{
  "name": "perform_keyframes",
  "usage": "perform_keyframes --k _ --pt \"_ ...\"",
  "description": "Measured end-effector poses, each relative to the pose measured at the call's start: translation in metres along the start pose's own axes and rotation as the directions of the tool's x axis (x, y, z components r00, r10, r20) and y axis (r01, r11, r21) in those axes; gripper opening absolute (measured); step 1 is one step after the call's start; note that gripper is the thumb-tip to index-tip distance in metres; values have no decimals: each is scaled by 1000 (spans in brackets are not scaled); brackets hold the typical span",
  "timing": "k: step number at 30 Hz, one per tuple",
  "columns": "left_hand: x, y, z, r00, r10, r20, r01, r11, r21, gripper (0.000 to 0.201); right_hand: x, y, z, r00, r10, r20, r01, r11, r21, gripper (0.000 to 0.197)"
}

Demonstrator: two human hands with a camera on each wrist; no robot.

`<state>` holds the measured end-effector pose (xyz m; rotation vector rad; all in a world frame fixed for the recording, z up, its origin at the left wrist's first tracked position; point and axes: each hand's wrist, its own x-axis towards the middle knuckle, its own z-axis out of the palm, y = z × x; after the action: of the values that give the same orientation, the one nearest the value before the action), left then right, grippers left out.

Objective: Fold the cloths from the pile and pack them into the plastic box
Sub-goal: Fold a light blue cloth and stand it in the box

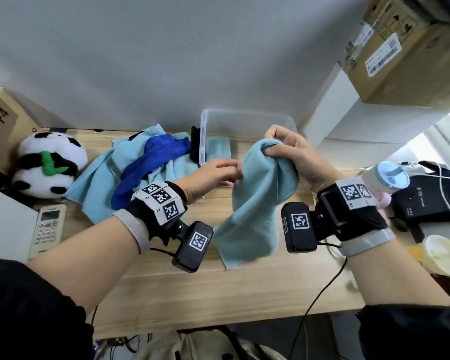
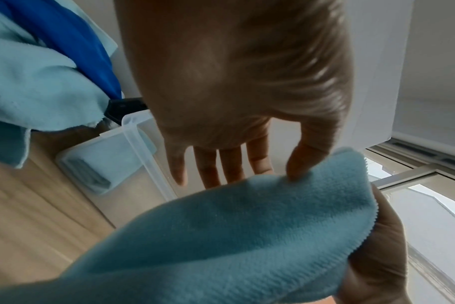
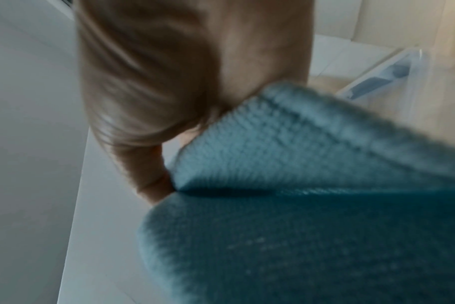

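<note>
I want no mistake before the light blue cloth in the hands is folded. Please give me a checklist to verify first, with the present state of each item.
1. Right hand grips the held cloth at its top: ok.
2. Left hand has an edge of the cloth: cannot tell; its thumb touches, its fingers look straight.
3. Cloth spread flat for folding: not ok, it hangs bunched.
4. Bare table under the cloth: ok.
5. Plastic box open, with room beside the folded cloth inside: ok.
6. Pile left of the box, apart from the hands: ok.
</note>
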<state>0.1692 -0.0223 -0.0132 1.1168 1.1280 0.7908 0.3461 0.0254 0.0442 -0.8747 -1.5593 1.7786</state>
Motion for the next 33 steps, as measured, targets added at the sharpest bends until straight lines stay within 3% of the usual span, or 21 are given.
perform_keyframes --k 2,4,10,12,14,17,20,22,27,30,33 --pt "0 -3 7 998 4 63 -2 1000 -21 32 -8 0 -11 999 -5 -48 4 1000 -16 14" --pt "-2 -7 11 994 18 105 -25 997 69 8 -15 0 -22 994 -4 -111 -1 999 -48 15" --pt "-10 -30 10 978 -108 176 58 962 268 10 -40 0 -54 968 -14 -250 -2 998 -64 18" --pt "-8 -38 12 994 -79 78 56 963 262 17 -48 -1 -62 974 -9 -228 -12 996 -91 23" --pt "-5 -41 16 994 -51 -93 71 972 225 23 -55 -2 -69 976 42 -215 -85 977 -195 22" --pt "-3 -42 14 958 37 -283 35 969 244 16 -60 0 -80 949 156 -273 -271 847 -458 16" --pt "-3 -43 8 945 123 -302 -44 965 257 12 -61 6 -95 897 135 -422 -425 527 -735 29" --pt "-3 -44 4 944 122 -307 -49 971 236 18 -62 11 -99 877 81 -474 -467 376 -800 36" --pt "-3 -48 -2 961 13 -276 60 965 254 23 -63 25 -104 842 81 -534 -535 260 -804 44" --pt "-5 -52 -10 955 -3 -297 92 954 287 24 -64 28 -109 812 80 -578 -578 245 -778 47" --pt "-9 -58 -22 947 -27 -319 105 967 230 22 -67 25 -112 809 17 -588 -570 270 -776 21"
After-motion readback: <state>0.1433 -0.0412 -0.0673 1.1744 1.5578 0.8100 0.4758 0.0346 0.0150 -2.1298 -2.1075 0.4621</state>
